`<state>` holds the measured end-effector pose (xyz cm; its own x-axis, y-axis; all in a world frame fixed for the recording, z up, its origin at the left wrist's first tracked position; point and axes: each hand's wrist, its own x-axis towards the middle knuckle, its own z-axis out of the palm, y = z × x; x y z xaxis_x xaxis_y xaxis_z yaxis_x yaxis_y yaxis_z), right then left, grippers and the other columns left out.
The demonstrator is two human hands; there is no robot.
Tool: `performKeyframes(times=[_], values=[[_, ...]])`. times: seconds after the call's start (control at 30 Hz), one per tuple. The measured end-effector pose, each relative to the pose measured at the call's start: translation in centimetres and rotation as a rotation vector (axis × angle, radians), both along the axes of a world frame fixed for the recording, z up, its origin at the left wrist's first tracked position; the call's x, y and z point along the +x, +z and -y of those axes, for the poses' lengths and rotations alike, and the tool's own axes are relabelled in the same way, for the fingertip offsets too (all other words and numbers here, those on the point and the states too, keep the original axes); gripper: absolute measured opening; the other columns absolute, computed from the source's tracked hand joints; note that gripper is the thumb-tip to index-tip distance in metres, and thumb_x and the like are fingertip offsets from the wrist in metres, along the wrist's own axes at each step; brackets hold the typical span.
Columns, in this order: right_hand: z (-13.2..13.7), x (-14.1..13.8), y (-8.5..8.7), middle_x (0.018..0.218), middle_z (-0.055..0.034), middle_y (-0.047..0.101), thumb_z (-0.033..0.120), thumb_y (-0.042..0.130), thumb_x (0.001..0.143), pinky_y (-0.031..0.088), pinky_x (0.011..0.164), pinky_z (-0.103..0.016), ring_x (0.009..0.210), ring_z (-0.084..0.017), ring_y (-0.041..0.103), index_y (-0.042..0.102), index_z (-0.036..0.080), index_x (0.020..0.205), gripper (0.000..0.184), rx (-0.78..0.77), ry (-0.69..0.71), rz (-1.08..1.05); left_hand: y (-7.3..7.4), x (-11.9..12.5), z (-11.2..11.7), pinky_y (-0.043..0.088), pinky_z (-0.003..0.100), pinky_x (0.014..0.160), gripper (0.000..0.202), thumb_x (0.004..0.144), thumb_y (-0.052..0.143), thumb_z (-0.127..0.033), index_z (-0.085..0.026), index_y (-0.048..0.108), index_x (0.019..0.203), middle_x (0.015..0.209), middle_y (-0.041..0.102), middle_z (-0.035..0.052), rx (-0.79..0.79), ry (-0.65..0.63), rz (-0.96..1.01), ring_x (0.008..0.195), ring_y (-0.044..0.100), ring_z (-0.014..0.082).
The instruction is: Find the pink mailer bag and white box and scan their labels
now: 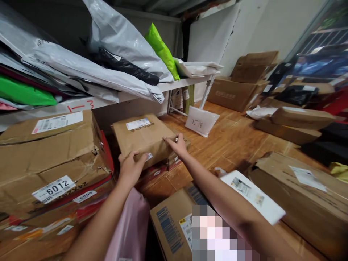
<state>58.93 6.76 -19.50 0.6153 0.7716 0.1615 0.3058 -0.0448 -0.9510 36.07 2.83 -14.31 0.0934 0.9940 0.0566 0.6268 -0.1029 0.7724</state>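
A brown paper-wrapped parcel [143,137] with a white label lies on a low stack of boxes under the shelf. My left hand [131,167] grips its near left corner, fingers curled over the edge. At the near right corner, my right hand [178,144] presses fingertips against the parcel's side, fingers bent round the edge. Both forearms reach forward from the bottom of the view.
A large dented carton [51,163] labelled 6012 stands at left. The white shelf [89,103] above carries grey, black and green mailer bags. More cartons [307,195] and a white parcel [252,195] crowd the wooden floor [231,141] at right.
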Motion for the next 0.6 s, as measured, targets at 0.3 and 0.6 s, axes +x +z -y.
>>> performKeyframes(times=[0.3,0.6], values=[[0.9,-2.4,0.9,0.075,0.0002,0.054,0.054,0.069,0.070,0.052,0.061,-0.030,0.071,-0.020,0.055,0.046,0.024,0.087,0.041,-0.134,0.052,-0.054,-1.9,-2.9,5.0,0.035,0.050,0.109,0.066,0.076,0.062,-0.045,-0.016,0.048,0.134,0.132,0.030,0.0177,0.093,0.035,-0.101,0.129,0.042,0.0362],[-0.1,0.3,2.4,0.077,-0.0047,0.061,0.050,0.068,0.080,0.060,0.047,-0.031,0.065,-0.017,0.058,0.064,0.017,0.085,0.033,-0.240,0.278,-0.318,-3.0,-2.7,6.2,0.026,0.052,0.115,0.072,0.078,0.060,-0.044,-0.009,0.046,0.139,0.146,0.015,0.0219,0.245,0.005,-0.179,0.140,0.024,0.0413]])
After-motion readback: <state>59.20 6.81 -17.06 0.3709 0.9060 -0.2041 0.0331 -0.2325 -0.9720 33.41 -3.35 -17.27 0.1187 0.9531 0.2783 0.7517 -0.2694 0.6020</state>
